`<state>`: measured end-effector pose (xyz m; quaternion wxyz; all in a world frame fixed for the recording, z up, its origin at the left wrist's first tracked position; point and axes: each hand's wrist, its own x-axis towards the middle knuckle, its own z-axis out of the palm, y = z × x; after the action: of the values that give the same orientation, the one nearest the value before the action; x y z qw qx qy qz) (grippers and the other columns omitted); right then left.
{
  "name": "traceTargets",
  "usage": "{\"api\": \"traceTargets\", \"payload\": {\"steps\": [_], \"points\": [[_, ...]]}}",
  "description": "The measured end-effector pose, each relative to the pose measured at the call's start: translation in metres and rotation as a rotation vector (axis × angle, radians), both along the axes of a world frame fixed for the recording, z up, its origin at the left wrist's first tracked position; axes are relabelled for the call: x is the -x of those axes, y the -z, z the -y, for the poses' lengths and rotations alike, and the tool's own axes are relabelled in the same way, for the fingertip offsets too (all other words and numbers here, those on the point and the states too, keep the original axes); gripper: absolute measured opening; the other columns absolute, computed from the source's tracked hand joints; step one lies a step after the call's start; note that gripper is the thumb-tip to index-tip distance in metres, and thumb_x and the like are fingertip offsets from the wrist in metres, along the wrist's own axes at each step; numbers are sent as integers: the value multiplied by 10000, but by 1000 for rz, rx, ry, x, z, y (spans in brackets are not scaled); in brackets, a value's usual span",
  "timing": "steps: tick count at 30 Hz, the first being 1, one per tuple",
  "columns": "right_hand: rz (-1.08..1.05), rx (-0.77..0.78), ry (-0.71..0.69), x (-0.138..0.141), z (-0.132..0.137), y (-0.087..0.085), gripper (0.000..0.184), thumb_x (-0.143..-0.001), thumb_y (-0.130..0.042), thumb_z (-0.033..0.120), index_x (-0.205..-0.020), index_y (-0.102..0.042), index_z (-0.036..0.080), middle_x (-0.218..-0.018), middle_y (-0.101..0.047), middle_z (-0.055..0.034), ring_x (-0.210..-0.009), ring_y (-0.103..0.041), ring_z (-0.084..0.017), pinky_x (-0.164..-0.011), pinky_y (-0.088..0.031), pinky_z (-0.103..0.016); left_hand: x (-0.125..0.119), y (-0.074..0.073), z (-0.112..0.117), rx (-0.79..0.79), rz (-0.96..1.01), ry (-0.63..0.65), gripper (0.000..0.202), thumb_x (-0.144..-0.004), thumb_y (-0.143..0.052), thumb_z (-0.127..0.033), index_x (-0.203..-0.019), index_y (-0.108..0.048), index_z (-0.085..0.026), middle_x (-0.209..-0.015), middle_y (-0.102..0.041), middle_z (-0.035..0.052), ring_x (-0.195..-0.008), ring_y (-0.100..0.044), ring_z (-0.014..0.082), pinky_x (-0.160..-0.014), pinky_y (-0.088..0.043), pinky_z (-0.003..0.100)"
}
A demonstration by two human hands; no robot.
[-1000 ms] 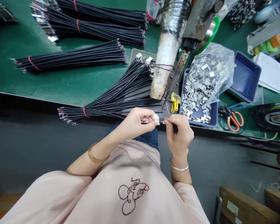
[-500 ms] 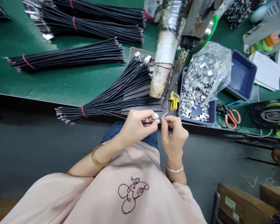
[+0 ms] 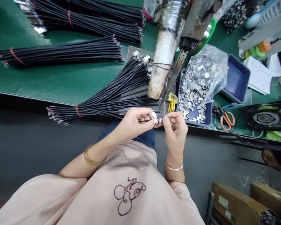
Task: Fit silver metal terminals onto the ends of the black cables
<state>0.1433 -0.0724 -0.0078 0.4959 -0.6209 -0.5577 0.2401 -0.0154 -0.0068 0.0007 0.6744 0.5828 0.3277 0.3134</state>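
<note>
My left hand (image 3: pixel 138 123), a white wrap on one fingertip, grips a black cable (image 3: pixel 144 121) close to its end. Small coloured wires (image 3: pixel 159 119) stick out past the left fingertips. Right beside them, the thumb and forefinger of my right hand (image 3: pixel 176 129) are pinched together at the wire end; what they hold is too small and covered to make out. Just beyond both hands lies a fanned bundle of black cables (image 3: pixel 103 101), tied with a red band (image 3: pixel 78 111). Several cables in it carry silver metal plugs (image 3: pixel 146 59) at their far ends.
A soldering stand with a wrapped white post (image 3: pixel 160 62) rises ahead of my hands. To its right, a blue tray (image 3: pixel 208 115) holds metal shells (image 3: pixel 192 97). Yellow clips (image 3: pixel 171 105), orange-handled pliers (image 3: pixel 227 120) and a small fan (image 3: pixel 262 118) lie along the edge. More cable bundles (image 3: pixel 61 54) lie left.
My fingertips have shifted slightly at the cable end, and coloured wires now show between the hands. The view has turned a little, so the bench things appear further left.
</note>
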Motion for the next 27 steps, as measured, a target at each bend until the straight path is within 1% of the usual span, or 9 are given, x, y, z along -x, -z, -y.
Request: {"api": "traceTargets", "payload": {"steps": [3, 5, 7, 9, 11, 14, 17, 20, 27], "points": [[284, -150, 5, 0, -1, 2, 36, -962, -602, 210, -968, -623, 238, -809, -699, 39, -678, -707, -96, -653, -576, -210, -2, 3, 1, -11, -4, -30, 120, -814, -645, -196, -716, -651, -127, -547, -330, -67, -515, -254, 57, -484, -195, 223], [422, -232, 52, -1, 0, 2, 76, -936, -640, 188, -975, -668, 248, -810, -711, 35, -625, -669, -87, -614, -543, -213, -5, 4, 1, -22, -7, -72, 136, -820, -638, -195, -700, -640, -132, -548, -297, -69, -517, -227, 58, -483, -167, 231], [388, -279, 152, -2, 0, 0, 64, -931, -652, 210, -969, -688, 246, -764, -695, 39, -504, -584, -64, -497, -471, -207, -7, 4, 1, -24, -8, -107, 150, -824, -626, -195, -686, -629, -136, -547, -309, -64, -519, -233, 60, -488, -166, 233], [232, -322, 267, -2, 1, -2, 88, -951, -619, 241, -1022, -671, 239, -699, -659, 51, -427, -526, -56, -412, -406, -204, -9, 5, -1, -17, -9, -134, 153, -816, -627, -195, -673, -615, -142, -539, -308, -65, -515, -234, 61, -490, -170, 234], [75, -326, 312, -2, 3, -2, 146, -976, -567, 241, -1114, -615, 234, -693, -671, 58, -414, -566, -72, -398, -431, -201, -10, 5, -2, -4, -7, -157, 160, -807, -634, -201, -661, -597, -148, -529, -288, -71, -507, -227, 60, -488, -174, 231], [96, -287, 281, -1, 5, 2, 124, -969, -585, 208, -1092, -599, 224, -835, -764, 19, -623, -748, -135, -585, -622, -264, -12, 6, -3, 34, -1, -168, 161, -809, -632, -209, -666, -584, -151, -538, -326, -66, -505, -264, 60, -491, -209, 220], [311, -283, 189, 1, 4, 8, 97, -930, -649, 177, -1013, -643, 227, -1000, -794, -28, -892, -792, -174, -767, -667, -302, -15, 6, -4, 60, 9, -176, 158, -817, -624, -216, -680, -580, -151, -574, -409, -47, -527, -340, 64, -512, -269, 209], [409, -319, 126, 3, -1, 13, 103, -920, -655, 161, -995, -648, 231, -1102, -790, -45, -981, -780, -175, -760, -664, -276, -17, 6, -5, 57, 9, -194, 180, -819, -627, -224, -667, -561, -152, -592, -445, -38, -542, -375, 64, -530, -307, 204], [371, -355, 122, 7, -11, 8, 159, -873, -689, 98, -968, -658, 221, -1093, -795, -40, -986, -779, -174, -777, -660, -272, -17, 3, -5, 60, 28, -235, 173, -792, -632, -216, -651, -548, -158, -558, -422, -46, -524, -374, 62, -519, -311, 198]]}}
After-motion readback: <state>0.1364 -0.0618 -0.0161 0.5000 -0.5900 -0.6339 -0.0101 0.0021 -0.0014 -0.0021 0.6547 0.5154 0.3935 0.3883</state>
